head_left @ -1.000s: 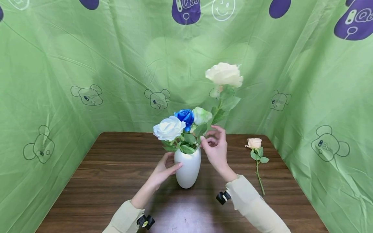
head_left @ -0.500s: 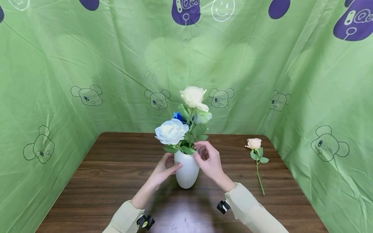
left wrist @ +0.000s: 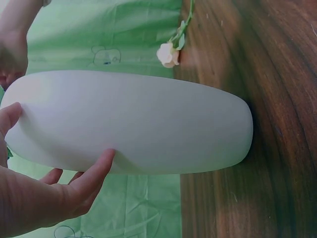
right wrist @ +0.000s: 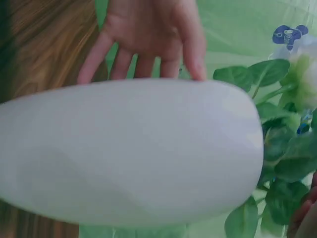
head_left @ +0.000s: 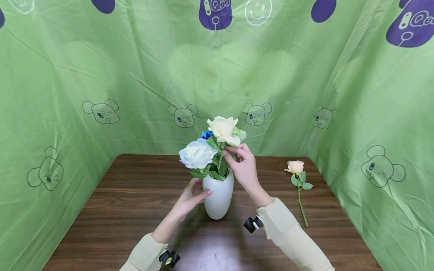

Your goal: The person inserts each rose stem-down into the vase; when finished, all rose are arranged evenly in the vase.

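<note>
A white vase (head_left: 218, 199) stands upright on the wooden table, holding several leafy flowers. My left hand (head_left: 189, 198) grips its left side, thumb on the front and the other fingers reaching round the back. My right hand (head_left: 245, 167) is above the vase mouth, thumb and fingers pinching the stem of a cream rose (head_left: 222, 128) just under its bloom. That stem runs down among the leaves. Left of it leans a pale blue-white rose (head_left: 197, 154). A deep blue rose (head_left: 206, 134) and a pale green rose (head_left: 241, 134) are partly hidden behind the cream one.
A peach rose (head_left: 296, 166) with a leafy stem lies on the right part of the table (head_left: 129, 199). Green printed cloth (head_left: 142, 75) hangs at the back and both sides, close to the table edges.
The cream rose has come left and down, its stem entering the vase. My right hand followed it to the mouth, then rose to just under the bloom. My left hand stayed.
</note>
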`<control>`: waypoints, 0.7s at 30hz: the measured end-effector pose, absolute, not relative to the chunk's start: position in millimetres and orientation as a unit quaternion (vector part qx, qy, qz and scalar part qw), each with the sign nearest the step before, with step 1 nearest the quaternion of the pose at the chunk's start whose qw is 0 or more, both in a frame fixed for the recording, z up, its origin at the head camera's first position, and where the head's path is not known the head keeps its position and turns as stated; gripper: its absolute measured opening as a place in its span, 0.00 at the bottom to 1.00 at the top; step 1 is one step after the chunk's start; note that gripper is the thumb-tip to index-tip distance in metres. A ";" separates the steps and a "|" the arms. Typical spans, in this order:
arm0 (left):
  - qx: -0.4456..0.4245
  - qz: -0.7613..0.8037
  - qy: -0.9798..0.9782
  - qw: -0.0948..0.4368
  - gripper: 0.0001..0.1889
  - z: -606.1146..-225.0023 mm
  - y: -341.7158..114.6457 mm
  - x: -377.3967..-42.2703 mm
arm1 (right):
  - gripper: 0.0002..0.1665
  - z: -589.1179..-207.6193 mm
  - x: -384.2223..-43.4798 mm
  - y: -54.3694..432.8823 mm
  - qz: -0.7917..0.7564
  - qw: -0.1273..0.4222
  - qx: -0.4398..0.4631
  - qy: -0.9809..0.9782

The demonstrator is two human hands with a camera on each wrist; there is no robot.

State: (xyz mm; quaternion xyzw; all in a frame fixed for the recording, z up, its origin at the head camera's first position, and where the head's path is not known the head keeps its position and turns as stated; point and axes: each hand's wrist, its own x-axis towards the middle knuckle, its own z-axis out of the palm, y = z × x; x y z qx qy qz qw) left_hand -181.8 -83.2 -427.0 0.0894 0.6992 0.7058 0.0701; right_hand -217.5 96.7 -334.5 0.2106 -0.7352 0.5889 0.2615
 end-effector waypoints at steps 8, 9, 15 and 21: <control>0.091 0.710 0.695 0.071 0.29 -428.2 -83.2 -181.8 | 0.07 -341.1 -215.8 91.2 0.552 0.223 0.201 -0.778; 0.090 0.710 0.695 0.071 0.29 -428.0 -83.1 -181.7 | 0.07 -342.7 -214.8 91.1 0.549 0.219 0.201 -0.781; 0.085 0.706 0.700 0.070 0.28 -426.4 -82.8 -181.1 | 0.05 -338.8 -196.3 87.8 0.549 0.208 0.215 -0.780; 0.081 0.707 0.699 0.068 0.29 -427.9 -82.6 -182.1 | 0.06 -334.6 -189.0 87.4 0.546 0.212 0.215 -0.782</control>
